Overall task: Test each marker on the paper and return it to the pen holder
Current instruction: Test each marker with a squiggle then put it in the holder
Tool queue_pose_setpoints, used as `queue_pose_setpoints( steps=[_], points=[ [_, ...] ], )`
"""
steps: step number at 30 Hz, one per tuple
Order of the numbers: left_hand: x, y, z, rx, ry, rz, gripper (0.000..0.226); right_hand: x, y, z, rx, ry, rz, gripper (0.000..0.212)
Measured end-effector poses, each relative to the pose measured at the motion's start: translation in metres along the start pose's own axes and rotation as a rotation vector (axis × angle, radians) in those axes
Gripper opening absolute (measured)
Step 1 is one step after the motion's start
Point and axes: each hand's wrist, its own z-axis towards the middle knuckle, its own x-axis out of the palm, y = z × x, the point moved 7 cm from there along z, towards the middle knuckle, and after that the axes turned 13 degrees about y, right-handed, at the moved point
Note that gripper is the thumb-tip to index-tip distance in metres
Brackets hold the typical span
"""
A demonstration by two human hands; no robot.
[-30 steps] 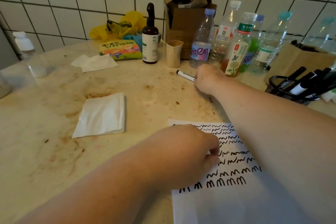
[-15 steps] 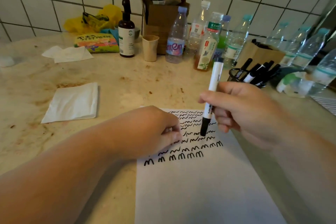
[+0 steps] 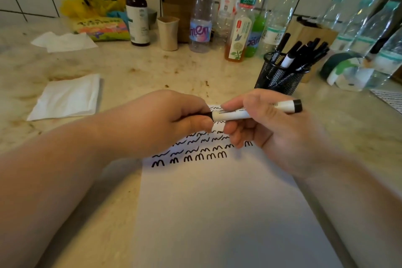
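Since the earlier frame the marker [image 3: 243,112] swung level; left hand [image 3: 171,119] pinches its cap, right hand [image 3: 267,124] fingers clamp the barrel. A sharp tug could streak ink across the paper [image 3: 217,213].

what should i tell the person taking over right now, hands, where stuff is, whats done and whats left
Left hand: closed on the black cap end of the marker.
Right hand: grips the marker's white barrel, held level above the paper.
Pen holder: black mesh cup to the right behind the paper, with several markers standing in it.
Done: rows of black test squiggles cover the top of the paper.
Left: uncap this marker, test it, recap it and put it in the holder. Which markers in the holder are already tested cannot be told.
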Motion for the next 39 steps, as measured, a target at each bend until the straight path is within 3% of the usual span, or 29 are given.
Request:
queue_pose_setpoints(
  steps=[4,12,15,18,20,23,27,30,39],
  points=[
    [0.005,0.001,-0.001,0.046,0.145,-0.101,0.031,0.0,0.007,-0.001,-0.04,0.009,-0.089,0.022],
    [0.017,-0.013,-0.005,0.194,0.452,-0.449,0.033,0.007,0.021,-0.006,-0.12,0.025,-0.162,0.023],
    [0.018,-0.007,-0.011,0.189,0.507,-0.469,0.035,-0.005,0.031,-0.013,-0.201,-0.066,-0.181,0.022],
    [-0.001,0.019,-0.014,0.071,0.31,-0.374,0.038,-0.036,0.037,-0.022,-0.236,-0.229,-0.042,0.029],
    [-0.015,0.033,-0.01,-0.022,0.129,-0.211,0.041,-0.039,0.024,-0.018,-0.1,-0.236,-0.061,0.017],
    [-0.016,0.03,-0.001,-0.09,0.006,-0.082,0.034,-0.027,0.001,-0.01,0.106,-0.176,-0.165,0.026],
    [-0.004,0.027,0.001,-0.136,0.033,0.064,0.031,-0.029,-0.006,-0.013,0.233,-0.265,-0.279,0.029],
    [0.001,0.028,0.001,-0.16,0.09,0.139,0.03,-0.027,-0.016,-0.016,0.317,-0.284,-0.209,0.023],
    [0.003,0.031,0.005,-0.157,0.096,0.192,0.035,-0.024,-0.023,-0.016,0.381,-0.281,-0.239,0.017]
  ],
)
